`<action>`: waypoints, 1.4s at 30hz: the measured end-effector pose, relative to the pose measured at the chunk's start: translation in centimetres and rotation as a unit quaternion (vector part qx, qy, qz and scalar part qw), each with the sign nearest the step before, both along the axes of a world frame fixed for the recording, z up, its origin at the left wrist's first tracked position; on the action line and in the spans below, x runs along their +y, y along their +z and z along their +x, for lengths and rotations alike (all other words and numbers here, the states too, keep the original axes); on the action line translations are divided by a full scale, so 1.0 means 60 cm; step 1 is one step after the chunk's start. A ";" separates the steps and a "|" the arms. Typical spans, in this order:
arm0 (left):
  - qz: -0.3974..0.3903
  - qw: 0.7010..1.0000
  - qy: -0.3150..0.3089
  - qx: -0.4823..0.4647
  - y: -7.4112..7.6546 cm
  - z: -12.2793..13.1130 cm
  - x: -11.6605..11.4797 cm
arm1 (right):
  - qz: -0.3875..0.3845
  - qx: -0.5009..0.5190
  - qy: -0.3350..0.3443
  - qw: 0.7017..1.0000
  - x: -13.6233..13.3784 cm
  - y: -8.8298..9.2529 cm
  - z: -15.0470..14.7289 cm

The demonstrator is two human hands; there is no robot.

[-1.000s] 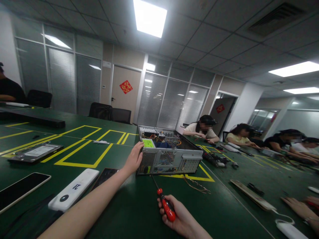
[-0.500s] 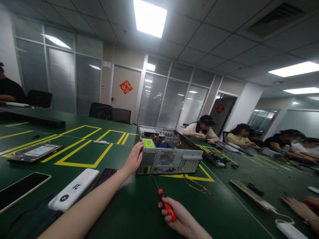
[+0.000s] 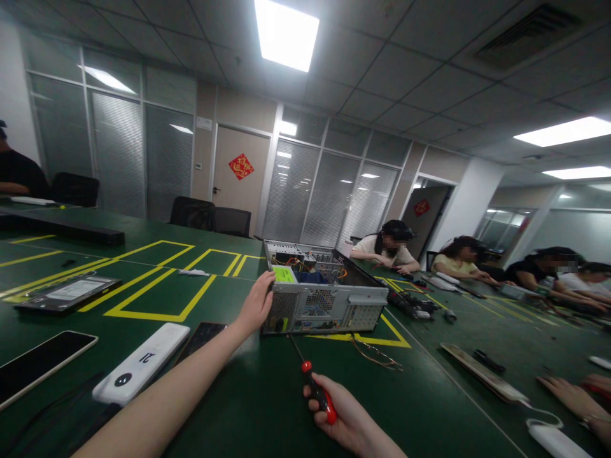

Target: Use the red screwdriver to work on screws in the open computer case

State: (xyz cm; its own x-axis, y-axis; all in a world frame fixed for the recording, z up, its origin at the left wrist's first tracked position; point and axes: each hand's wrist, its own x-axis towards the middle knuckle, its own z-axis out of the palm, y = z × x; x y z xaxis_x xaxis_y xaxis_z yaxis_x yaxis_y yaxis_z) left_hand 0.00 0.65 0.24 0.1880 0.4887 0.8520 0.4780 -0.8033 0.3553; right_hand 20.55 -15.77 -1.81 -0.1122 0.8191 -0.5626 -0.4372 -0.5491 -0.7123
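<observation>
A computer case point(image 3: 329, 305) lies on the green table, its top uncovered and its rear panel facing me. Loose wires and a power supply with a yellow-green label point(image 3: 284, 275) show inside. My left hand point(image 3: 258, 300) grips the case at its near left corner, fingers bent over the edge beside the label. In my right hand point(image 3: 334, 407) is a red and black screwdriver point(image 3: 319, 393), fingers wrapped round the handle. Its thin shaft points up and left, and the tip appears near the bottom edge of the rear panel; whether it touches is unclear.
Left of my arm lie a white power bank point(image 3: 143, 361), a phone point(image 3: 42, 362) and a hard drive point(image 3: 71, 291). Glasses point(image 3: 377, 355) rest right of the screwdriver. Black cables point(image 3: 413, 304) lie further right. Several people sit around the table; another person's hand point(image 3: 568, 397) is at right.
The screwdriver handle has turned a little in my right hand, showing more black and less red. My left hand and the case have stayed in place.
</observation>
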 end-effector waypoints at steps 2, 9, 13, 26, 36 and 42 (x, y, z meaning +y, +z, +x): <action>0.000 1.000 -0.002 0.001 0.001 0.000 -0.001 | 0.018 -0.018 0.002 1.000 0.000 0.000 -0.001; 0.002 1.000 0.000 0.002 0.004 0.000 -0.005 | -0.041 -0.014 0.013 0.999 0.000 0.007 -0.005; 0.002 1.000 -0.001 0.002 0.003 0.000 -0.005 | -0.049 -0.014 0.021 0.998 0.000 0.008 -0.005; 0.005 1.000 -0.004 0.002 0.000 0.000 -0.001 | -0.030 0.019 0.010 0.999 -0.003 0.004 -0.002; 0.006 1.000 0.001 0.003 0.000 0.001 0.001 | 0.141 -0.039 0.048 0.988 -0.023 0.066 -0.017; 0.007 1.000 -0.003 0.001 0.001 0.001 0.001 | 0.155 0.015 -0.004 0.988 -0.001 0.111 -0.012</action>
State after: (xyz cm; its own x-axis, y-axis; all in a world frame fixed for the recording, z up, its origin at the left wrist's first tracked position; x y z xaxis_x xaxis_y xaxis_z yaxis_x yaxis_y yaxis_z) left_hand 0.06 0.70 0.30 0.1921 0.4761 0.8582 0.4736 -0.8109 0.3438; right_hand 19.83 -15.83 4.88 -0.1182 0.9526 -0.2802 -0.4647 -0.3025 -0.8322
